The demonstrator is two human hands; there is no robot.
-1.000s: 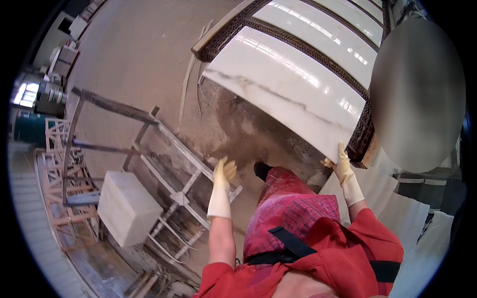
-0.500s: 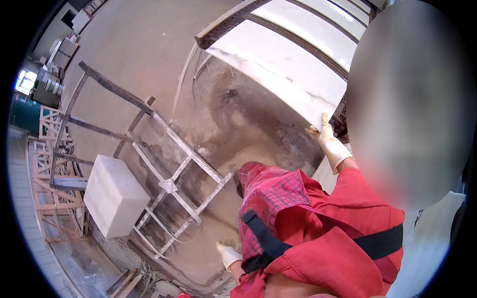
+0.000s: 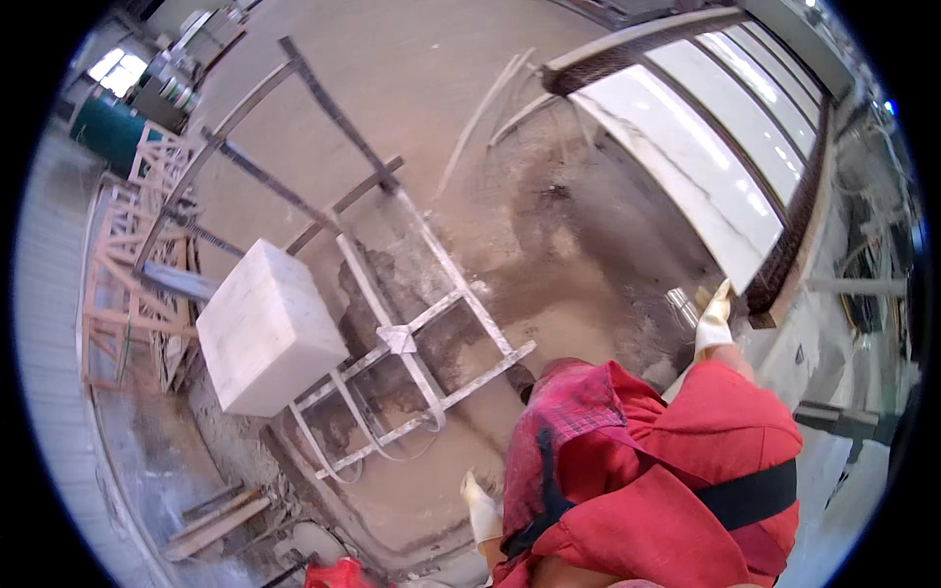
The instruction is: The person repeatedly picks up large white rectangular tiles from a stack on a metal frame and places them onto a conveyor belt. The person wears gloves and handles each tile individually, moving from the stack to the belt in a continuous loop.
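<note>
A large white stone slab (image 3: 701, 162) with grey veins lies on a dark-edged bed at the upper right. My right hand (image 3: 714, 318), in a pale glove, grips the slab's near corner. My left hand (image 3: 480, 505), also gloved, hangs low beside my red clothing (image 3: 647, 470); it holds nothing and its fingers look loose. Wet, muddy concrete floor (image 3: 588, 265) lies between me and the slab.
A white stone block (image 3: 265, 338) sits on a pale metal frame (image 3: 431, 338) lying on the floor at the left. Wooden frames (image 3: 127, 265) stand at the far left, with a green drum (image 3: 98, 118) behind. Scrap boards (image 3: 216, 514) lie at the lower left.
My left hand has left the slab's edge and dropped to my side. My right hand stays on the slab's corner. The view has swung left, and the block and frame now sit more centrally.
</note>
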